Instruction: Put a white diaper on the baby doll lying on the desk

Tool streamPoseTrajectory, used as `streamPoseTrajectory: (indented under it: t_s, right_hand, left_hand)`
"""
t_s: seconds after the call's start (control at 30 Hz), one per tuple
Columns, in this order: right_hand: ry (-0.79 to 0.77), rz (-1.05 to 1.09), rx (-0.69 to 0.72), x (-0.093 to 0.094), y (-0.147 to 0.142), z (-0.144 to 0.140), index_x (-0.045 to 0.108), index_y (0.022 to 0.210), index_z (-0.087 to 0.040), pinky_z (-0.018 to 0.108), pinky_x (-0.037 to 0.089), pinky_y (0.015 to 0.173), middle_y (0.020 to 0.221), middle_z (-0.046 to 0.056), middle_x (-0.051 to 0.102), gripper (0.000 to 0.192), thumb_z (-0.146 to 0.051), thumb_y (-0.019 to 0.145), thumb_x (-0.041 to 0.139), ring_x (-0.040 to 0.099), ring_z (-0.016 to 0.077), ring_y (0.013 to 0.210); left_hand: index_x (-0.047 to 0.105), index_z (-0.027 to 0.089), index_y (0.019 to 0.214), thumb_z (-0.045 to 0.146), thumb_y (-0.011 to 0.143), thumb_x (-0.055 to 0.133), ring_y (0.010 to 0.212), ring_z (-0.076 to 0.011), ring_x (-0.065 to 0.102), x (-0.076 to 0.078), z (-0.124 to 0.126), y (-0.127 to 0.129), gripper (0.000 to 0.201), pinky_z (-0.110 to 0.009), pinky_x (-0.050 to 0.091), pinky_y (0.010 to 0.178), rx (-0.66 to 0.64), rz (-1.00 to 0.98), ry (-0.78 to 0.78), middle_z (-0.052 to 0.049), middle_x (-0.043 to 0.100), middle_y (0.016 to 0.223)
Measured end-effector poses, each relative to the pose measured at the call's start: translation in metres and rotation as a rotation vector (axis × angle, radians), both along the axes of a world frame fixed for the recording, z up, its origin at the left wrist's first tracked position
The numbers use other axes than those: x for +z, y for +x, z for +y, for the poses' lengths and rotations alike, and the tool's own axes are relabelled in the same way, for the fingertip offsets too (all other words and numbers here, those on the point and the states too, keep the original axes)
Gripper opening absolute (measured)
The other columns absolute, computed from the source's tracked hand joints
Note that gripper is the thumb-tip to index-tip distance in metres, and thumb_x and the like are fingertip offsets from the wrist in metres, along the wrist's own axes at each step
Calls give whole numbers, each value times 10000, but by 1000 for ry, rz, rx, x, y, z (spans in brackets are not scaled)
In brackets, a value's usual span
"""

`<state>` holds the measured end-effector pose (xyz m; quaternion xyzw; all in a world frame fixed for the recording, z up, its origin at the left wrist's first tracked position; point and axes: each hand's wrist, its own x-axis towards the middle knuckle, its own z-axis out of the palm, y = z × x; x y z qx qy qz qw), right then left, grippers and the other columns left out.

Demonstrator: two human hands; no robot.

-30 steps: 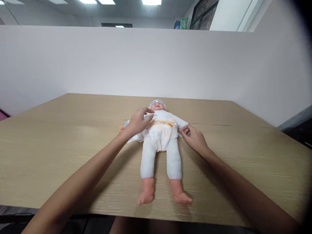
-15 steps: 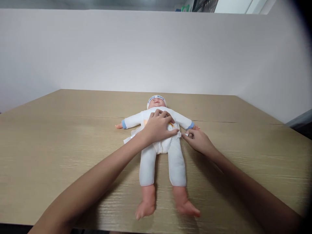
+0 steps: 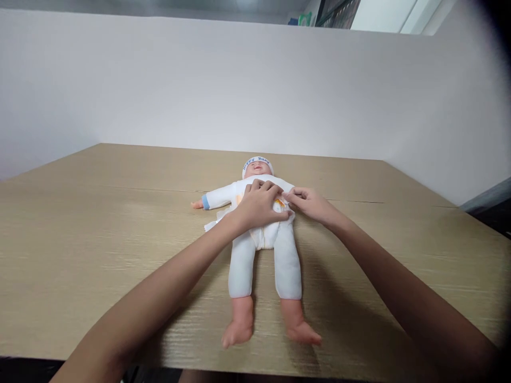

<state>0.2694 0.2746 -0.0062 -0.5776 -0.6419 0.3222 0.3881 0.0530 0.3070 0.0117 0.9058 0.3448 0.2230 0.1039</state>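
Observation:
A baby doll [image 3: 241, 271] in white clothes with blue cuffs lies on its back, feet toward me. A white diaper [image 3: 266, 239] with an orange print wraps its hips. My left hand [image 3: 260, 206] lies flat over the diaper's front, fingers spread and pressing on the belly. With thumb and forefinger pinched, my right hand [image 3: 309, 204] holds the diaper's fastening tab against the front, at the right side of the waist; the tab is mostly hidden by the fingers. On the left side, another white diaper tab [image 3: 211, 225] sticks out loose beside the hip.
The doll rests on a wide wood-grain table [image 3: 120, 250]. A pale wall [image 3: 239, 85] rises behind the table's far edge. A dark object [image 3: 491, 207] stands beyond the right edge.
My right hand has moved up and left, from beside the doll's hip onto the diaper's front, bringing the tab with it. My left hand stays in place on the belly.

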Motion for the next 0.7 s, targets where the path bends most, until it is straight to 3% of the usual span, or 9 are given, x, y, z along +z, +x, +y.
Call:
streamPoseTrajectory:
  t_s: [0.1, 0.2, 0.3, 0.37, 0.5, 0.63, 0.7]
  right_hand:
    - [-10, 1, -2, -7, -17, 11, 558, 741, -221, 303, 364, 654, 730, -21, 571, 566, -744, 915, 689, 471, 143, 683]
    - [47, 40, -61, -15, -27, 4, 612, 857, -226, 319, 440, 699, 816, -2, 647, 488, -702, 933, 686, 549, 163, 729]
    - [244, 16, -113, -22, -31, -17, 682, 1025, -231, 366, 533, 810, 969, 49, 720, 402, -630, 982, 688, 646, 216, 871]
    - [416, -57, -113, -27, -31, -33, 712, 1091, -239, 409, 564, 955, 1127, 87, 746, 311, -540, 1055, 640, 681, 252, 1065]
    - [568, -115, 3, -41, -29, -52, 672, 1363, -266, 507, 456, 1261, 1477, 105, 693, 297, -409, 1146, 530, 596, 276, 1444]
    - [575, -137, 75, -52, -23, -54, 532, 1591, -283, 529, 398, 1328, 1630, 106, 603, 457, -412, 1152, 543, 530, 275, 1542]
    - [584, -163, 96, -54, -20, -52, 478, 1665, -292, 527, 389, 1333, 1659, 99, 582, 518, -404, 1161, 529, 518, 270, 1554]
  left_hand:
    - [671, 238, 1238, 528, 898, 781, 1305, -415, 517, -2, 1, 0, 461, -593, 444, 1096, 13, -10, -18, -110, 705, 1299]
    - [661, 248, 1242, 480, 874, 797, 1328, -409, 510, -4, 1, 1, 456, -585, 442, 1104, 8, -32, -30, -99, 713, 1304]
    - [652, 248, 1306, 473, 872, 813, 1362, -415, 498, -4, 2, 1, 515, -606, 426, 1135, -2, -40, -43, -88, 714, 1376]
    - [644, 239, 1342, 507, 892, 809, 1383, -425, 492, -2, 3, -1, 549, -624, 417, 1158, -17, -43, -78, -90, 705, 1428]
    - [611, 234, 1435, 528, 868, 859, 1445, -422, 500, 4, 7, -10, 685, -607, 433, 1209, -101, -137, -221, -108, 667, 1530]
    - [535, 246, 1524, 499, 987, 790, 1481, -313, 591, 0, 11, -30, 646, -484, 495, 1232, -243, -452, -396, -141, 640, 1561]
    - [530, 249, 1498, 479, 1042, 736, 1485, -278, 607, -9, 10, -46, 551, -444, 510, 1226, -243, -562, -381, -142, 628, 1569]
